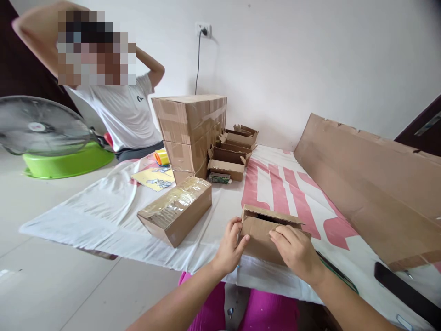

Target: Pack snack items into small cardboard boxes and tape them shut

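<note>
A small cardboard box (260,238) sits at the near edge of the cloth-covered table, its top flap (272,215) partly raised over a dark slit. My left hand (231,246) grips the box's left end, thumb on the near side and fingers behind. At the upper near edge, the bent fingers of my right hand (298,253) pinch the cardboard; the fingertips are partly hidden. Left of my hands lies a taped cardboard box (175,207), closed and set at an angle.
Large stacked cartons (193,133) stand at the back, beside a row of open small boxes (229,168). A long cardboard panel (365,179) rises at right, near a black flat object (406,292). A person (120,115) sits beyond, near a fan (37,126).
</note>
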`<action>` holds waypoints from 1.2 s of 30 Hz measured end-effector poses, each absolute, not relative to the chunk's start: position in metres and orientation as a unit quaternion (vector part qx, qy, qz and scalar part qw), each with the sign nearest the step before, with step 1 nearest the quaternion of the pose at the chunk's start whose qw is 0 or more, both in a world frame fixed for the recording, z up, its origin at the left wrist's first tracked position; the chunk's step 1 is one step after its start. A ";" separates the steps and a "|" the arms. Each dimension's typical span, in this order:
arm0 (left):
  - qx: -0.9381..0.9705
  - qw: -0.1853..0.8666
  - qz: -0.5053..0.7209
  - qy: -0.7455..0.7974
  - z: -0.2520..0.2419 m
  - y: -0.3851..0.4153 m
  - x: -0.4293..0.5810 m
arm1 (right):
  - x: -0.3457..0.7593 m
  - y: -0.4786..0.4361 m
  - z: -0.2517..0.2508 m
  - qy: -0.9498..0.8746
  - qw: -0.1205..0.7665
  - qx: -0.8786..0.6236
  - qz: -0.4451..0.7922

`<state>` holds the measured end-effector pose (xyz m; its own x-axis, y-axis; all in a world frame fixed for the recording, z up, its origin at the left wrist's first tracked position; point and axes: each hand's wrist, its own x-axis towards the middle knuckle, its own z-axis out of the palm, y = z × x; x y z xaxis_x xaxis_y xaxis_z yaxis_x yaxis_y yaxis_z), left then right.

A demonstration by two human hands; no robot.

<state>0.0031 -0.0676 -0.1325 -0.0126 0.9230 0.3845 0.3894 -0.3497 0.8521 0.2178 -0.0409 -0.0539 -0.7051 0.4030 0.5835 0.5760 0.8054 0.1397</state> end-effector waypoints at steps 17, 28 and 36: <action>0.659 0.246 0.499 0.506 -0.134 -0.067 0.003 | 0.200 -0.019 -0.063 -0.887 0.204 -0.302 -0.283; 0.663 0.194 0.492 0.530 -0.134 -0.066 0.010 | 0.204 -0.018 -0.072 -0.824 0.292 -0.405 -0.267; 0.660 0.191 0.481 0.545 -0.130 -0.066 0.013 | 0.207 -0.017 -0.078 -0.789 0.310 -0.463 -0.259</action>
